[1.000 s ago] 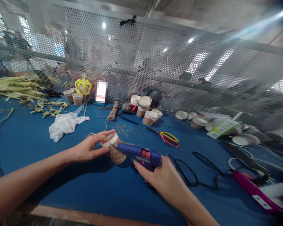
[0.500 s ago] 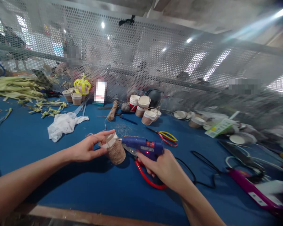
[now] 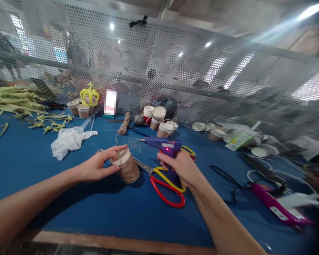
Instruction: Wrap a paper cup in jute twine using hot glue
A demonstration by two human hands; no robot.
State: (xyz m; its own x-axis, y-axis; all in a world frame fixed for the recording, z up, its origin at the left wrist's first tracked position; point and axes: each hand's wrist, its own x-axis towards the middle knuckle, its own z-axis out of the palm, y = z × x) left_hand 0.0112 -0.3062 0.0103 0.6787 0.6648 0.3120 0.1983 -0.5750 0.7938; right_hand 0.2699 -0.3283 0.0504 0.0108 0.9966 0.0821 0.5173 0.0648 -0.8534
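Note:
My left hand [image 3: 102,165] grips a paper cup [image 3: 129,168] by its rim, with the thumb and fingers closed on it. Twine is wound round most of the cup, which lies tilted, its pale rim towards the hand. In my right hand [image 3: 182,166] is a blue glue gun [image 3: 162,143], a small red light glowing on its side. The metal nozzle points left, above and apart from the cup. Beneath the gun lie large scissors [image 3: 168,202] with one red and one yellow handle, blades towards the cup. A bundle of twine [image 3: 124,124] lies behind.
Twine-wrapped cups [image 3: 164,129] stand at the back. White crumpled cloth [image 3: 69,140] and pale husk strips [image 3: 14,98] lie left. A magenta device [image 3: 271,202] with cables is at right, near stacked cups [image 3: 263,150]. A perforated metal screen [image 3: 149,49] rises behind the table.
My right hand has lifted the glue gun up and away from the cup, uncovering more of the scissors. My left hand still holds the cup. The whole view has shifted slightly.

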